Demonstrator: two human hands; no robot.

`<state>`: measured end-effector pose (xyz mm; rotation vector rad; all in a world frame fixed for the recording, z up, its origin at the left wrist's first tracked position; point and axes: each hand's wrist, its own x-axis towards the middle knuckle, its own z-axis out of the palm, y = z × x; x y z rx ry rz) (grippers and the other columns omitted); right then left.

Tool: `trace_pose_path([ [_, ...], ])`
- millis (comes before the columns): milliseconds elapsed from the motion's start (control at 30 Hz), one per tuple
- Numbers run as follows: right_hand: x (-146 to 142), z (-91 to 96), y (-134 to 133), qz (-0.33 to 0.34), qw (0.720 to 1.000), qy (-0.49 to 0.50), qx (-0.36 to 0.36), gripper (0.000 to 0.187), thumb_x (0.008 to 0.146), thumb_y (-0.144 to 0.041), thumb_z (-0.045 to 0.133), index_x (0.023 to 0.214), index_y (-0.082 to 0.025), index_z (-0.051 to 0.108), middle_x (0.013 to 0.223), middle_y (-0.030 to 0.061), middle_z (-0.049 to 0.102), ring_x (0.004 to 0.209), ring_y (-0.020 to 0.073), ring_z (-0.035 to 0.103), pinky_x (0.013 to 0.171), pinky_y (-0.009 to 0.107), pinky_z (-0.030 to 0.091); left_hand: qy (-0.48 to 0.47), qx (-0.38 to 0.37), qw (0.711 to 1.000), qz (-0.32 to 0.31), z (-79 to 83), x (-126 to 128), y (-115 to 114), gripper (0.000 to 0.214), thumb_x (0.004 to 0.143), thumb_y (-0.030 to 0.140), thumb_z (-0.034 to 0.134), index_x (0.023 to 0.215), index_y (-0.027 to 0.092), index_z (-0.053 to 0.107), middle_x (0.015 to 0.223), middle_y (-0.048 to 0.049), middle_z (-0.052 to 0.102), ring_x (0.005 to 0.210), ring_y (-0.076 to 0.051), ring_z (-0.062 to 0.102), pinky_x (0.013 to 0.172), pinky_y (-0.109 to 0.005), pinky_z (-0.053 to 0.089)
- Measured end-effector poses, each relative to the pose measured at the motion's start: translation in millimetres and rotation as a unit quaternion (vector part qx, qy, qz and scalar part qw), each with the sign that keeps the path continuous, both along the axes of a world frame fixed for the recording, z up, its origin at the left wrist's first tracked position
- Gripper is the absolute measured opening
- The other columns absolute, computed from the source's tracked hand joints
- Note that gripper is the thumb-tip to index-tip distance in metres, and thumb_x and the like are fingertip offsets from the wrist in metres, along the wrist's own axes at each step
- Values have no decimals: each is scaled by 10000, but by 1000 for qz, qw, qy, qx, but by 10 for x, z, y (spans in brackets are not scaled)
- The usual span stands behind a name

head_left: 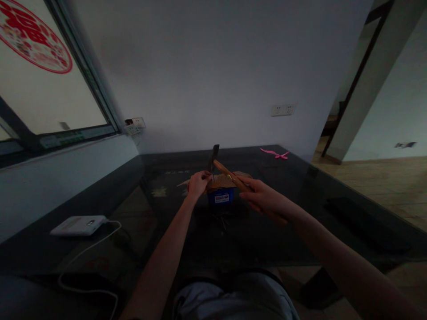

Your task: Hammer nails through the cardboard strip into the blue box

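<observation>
My right hand (263, 195) is wrapped round the wooden handle of a hammer (238, 181). The hammer's dark head (214, 156) is raised just above the fingertips of my left hand (199, 183). Those fingers pinch a thin nail (214, 177), upright over the left part of a brown, speckled board (223, 181). Beneath the board stands a blue box (220, 196) with a white label on its front. Several loose nails (223, 221) lie on the dark table in front of the box.
On the glossy black table (267, 249), a white power bank (80, 225) with a white cable (90, 246) lies at the left. A pink ribbon-like strip (276, 154) is at the back right. A dark flat object (363, 222) lies on the right. The wall (207, 80) borders the far edge.
</observation>
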<state>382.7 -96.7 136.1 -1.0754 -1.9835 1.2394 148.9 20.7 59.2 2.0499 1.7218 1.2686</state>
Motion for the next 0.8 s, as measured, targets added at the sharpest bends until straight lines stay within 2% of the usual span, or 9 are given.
trace_pose_path([
  [167, -25, 5, 5, -1, 1000, -8, 7, 606, 784, -127, 458, 1374, -106, 318, 472, -94, 412, 310, 55, 373, 282, 156, 305, -4, -10, 1000, 2, -1, 7, -11, 161, 771, 249, 603, 876, 162, 688, 847, -57, 710, 781, -161, 646, 705, -236, 464],
  [367, -49, -10, 26, 3, 1000, -26, -13, 628, 788, -117, 453, 1393, -163, 294, 504, -95, 422, 323, 50, 394, 291, 148, 322, 8, -7, 1000, 8, -18, -15, -15, 200, 765, 283, 614, 884, 143, 694, 870, -75, 711, 789, -183, 648, 705, -257, 466],
  [600, -28, -17, 15, 11, 1000, -13, 1, 613, 787, -123, 456, 1382, -155, 313, 521, -85, 438, 322, 47, 391, 296, 155, 324, 0, -14, 1000, 5, 0, -7, -52, 175, 770, 276, 610, 853, 154, 703, 843, -64, 713, 770, -170, 642, 690, -238, 460],
  [800, -22, 5, -2, 9, 999, -28, -23, 629, 790, -118, 459, 1396, -148, 293, 511, -88, 424, 324, 52, 395, 288, 152, 328, 0, -26, 1000, 8, -13, -10, -33, 187, 756, 283, 623, 846, 141, 705, 828, -74, 711, 735, -180, 641, 651, -249, 452],
])
